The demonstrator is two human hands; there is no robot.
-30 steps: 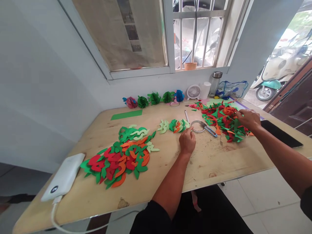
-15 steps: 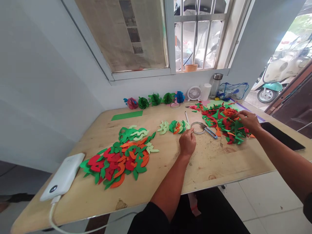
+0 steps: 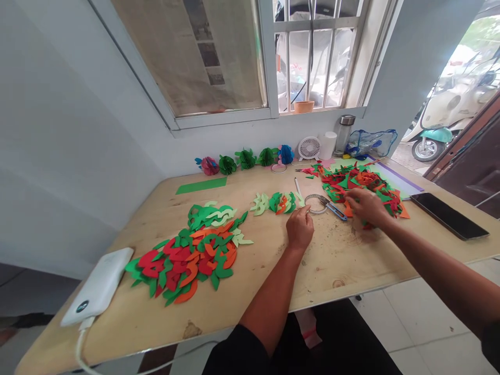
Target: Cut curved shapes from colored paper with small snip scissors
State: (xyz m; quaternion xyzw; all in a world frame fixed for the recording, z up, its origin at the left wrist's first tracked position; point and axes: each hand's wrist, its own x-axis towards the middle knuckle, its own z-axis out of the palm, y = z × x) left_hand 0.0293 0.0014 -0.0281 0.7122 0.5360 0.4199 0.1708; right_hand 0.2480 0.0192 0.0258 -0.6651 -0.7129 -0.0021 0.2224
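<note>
My left hand [image 3: 300,228] is closed above the table, thumb and finger pinched together; anything between them is too small to make out. Just beyond it sit small stacks of cut paper, a green and orange one [image 3: 282,203] and a pale green one [image 3: 259,204]. A wire ring [image 3: 315,203] and blue-handled thread snips [image 3: 335,209] lie to its right. My right hand [image 3: 365,205] is over the near side of a heap of red, green and orange paper scraps [image 3: 353,179]. Its fingers are curled together, and whatever they hold is hidden.
Cut paper shapes [image 3: 191,255] are piled on the left, near a white power bank [image 3: 97,285] with a cable. Several folded paper turtles [image 3: 246,159] line the wall beside a small fan [image 3: 309,148] and a bottle [image 3: 344,136]. A phone [image 3: 449,215] lies at right.
My right hand has moved left and toward me, from the right part of the scrap heap to its near left side. My left hand has stayed in place, still pinched.
</note>
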